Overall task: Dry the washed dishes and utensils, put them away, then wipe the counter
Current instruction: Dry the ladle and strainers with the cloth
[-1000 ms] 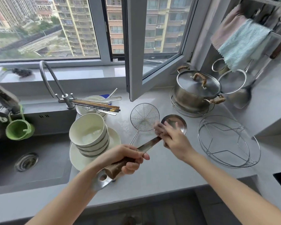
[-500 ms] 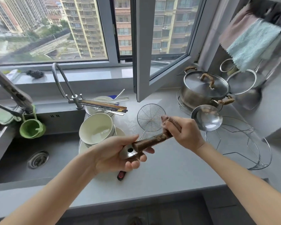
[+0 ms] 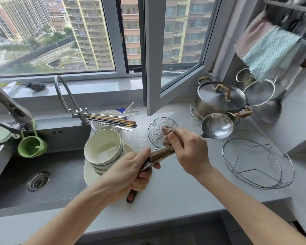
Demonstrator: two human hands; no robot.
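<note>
The ladle (image 3: 217, 126) is held across the counter (image 3: 175, 188), its bowl out to the right, just in front of the pot (image 3: 221, 99). The left hand (image 3: 131, 172) is curled round the tail of the handle. The right hand (image 3: 189, 152) pinches a cloth (image 3: 169, 137) round the wooden part further up, so neither hand is free.

I see 3 ways this could go wrong:

1. The ladle is long, and a twist while rubbing could swing its bowl into the pot or down onto the wire rack (image 3: 258, 161).
2. The left wrist sits just beside the stacked bowls (image 3: 102, 149) — a backward tug could nudge the stack, which looks tall for its plate.
3. If the handle is wet, it may slip through the left fingers and drop onto the skimmer (image 3: 156, 129) lying under the hands.
</note>
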